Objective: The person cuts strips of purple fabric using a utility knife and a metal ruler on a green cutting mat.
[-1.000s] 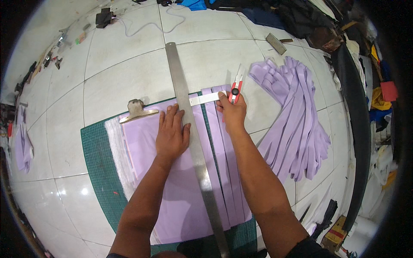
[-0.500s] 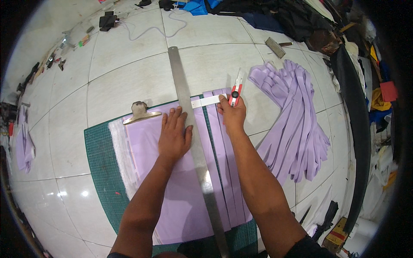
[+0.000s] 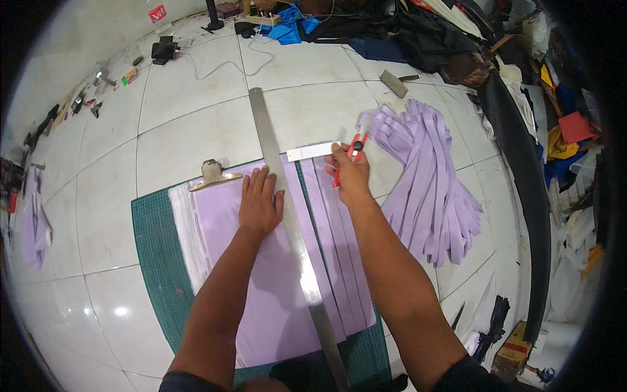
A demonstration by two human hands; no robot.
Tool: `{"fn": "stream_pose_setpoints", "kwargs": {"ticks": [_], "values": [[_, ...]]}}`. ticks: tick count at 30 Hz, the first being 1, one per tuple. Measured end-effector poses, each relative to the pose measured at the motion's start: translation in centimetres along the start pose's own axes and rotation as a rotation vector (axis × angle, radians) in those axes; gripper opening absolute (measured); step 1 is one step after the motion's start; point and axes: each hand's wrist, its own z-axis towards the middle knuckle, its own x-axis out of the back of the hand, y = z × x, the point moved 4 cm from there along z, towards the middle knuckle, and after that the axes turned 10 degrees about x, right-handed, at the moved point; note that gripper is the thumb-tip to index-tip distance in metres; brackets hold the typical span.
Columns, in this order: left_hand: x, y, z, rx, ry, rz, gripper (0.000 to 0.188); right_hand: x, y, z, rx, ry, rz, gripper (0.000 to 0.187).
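My left hand [image 3: 259,206] lies flat, fingers outstretched, on lilac fabric [image 3: 261,287], its fingertips by the long steel ruler [image 3: 296,248]. The ruler runs across the cloth and sticks out past its far edge. My right hand [image 3: 349,171] is closed around a red utility knife [image 3: 357,147], blade pointing away from me. The same hand pinches a short white strip [image 3: 310,152] that reaches toward the ruler across the fabric's far edge. Right of the ruler, the cloth is cut into long strips [image 3: 336,261]. A silver bulldog clip [image 3: 214,178] grips the far left edge.
Under the cloth is a green cutting mat [image 3: 160,261] on the white tiled floor. A bundle of lilac strips [image 3: 431,189] lies at right, with a metal block [image 3: 394,83] beyond it. Dark fabric [image 3: 418,55] is heaped at the back right.
The view has tilted slightly, showing more of the far floor. The white strip's end now sits a little apart from the ruler. Both hands keep their holds.
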Motion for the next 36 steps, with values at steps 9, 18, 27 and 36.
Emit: {"fn": "stream_pose_setpoints", "kwargs": {"ticks": [9, 18, 27, 36], "values": [[0.7, -1.6, 2.3, -0.08, -0.16, 0.085, 0.046, 17.3, -3.9, -22.4, -0.195, 0.22, -0.067, 0.038], [2.4, -0.1, 3.1, -0.1, -0.567, 0.236, 0.127, 27.5, 1.0, -37.7, -0.315, 0.34, -0.191, 0.033], [1.8, 0.4, 2.8, -0.119, -0.574, 0.327, 0.134, 27.3, 3.4, -38.5, -0.199, 0.339, -0.311, 0.041], [1.4, -0.7, 3.0, -0.138, -0.554, 0.253, 0.136, 26.9, 3.1, -38.1, -0.216, 0.316, -0.351, 0.045]]}}
